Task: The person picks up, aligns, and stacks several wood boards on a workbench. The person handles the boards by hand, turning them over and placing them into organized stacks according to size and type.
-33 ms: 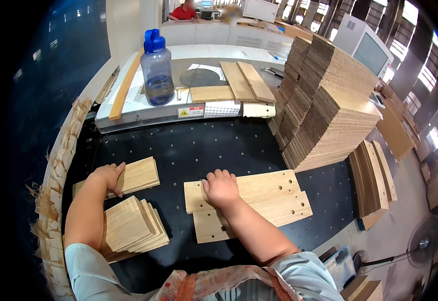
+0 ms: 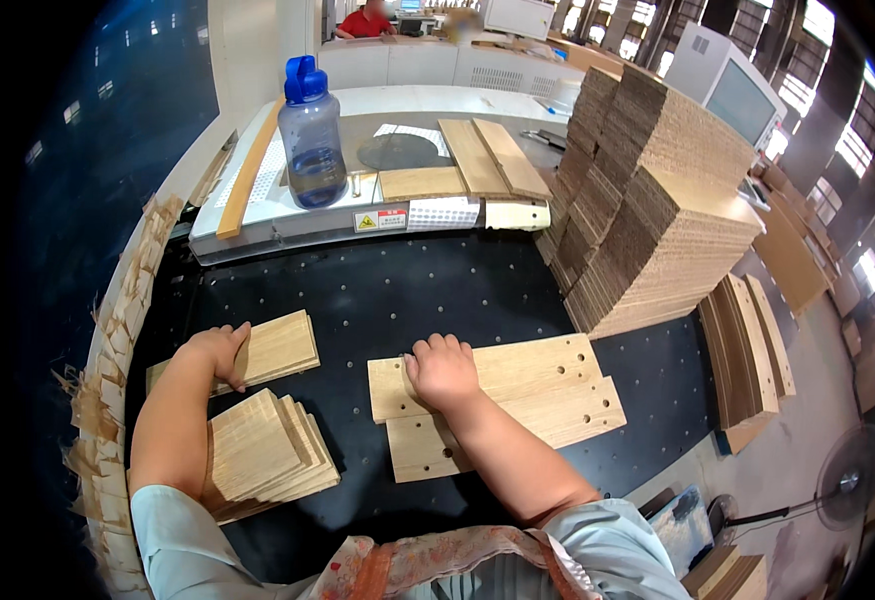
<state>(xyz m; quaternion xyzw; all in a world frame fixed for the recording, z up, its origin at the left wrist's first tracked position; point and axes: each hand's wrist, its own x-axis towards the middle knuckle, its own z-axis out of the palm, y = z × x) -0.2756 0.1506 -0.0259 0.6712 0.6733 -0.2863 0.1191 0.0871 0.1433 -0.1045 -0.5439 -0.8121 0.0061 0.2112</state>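
Nothing moved; hands [image 2: 219, 352] on boards [image 2: 517, 385], bottle [image 2: 311, 135] behind.

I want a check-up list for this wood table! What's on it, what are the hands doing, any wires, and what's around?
Surface: black perforated table, dark and dotted with holes.
Job's things: long drilled wooden panels overlapping at centre; small wooden board at left; stack of small boards near the front edge.
Clutter: blue water bottle and loose wood strips on the machine top behind.
Hands: left hand rests on the small wooden board; right hand presses flat on the long drilled wooden panels.
Cables: nothing seen.
Surroundings: tall piles of cut boards at right; floor fan lower right.
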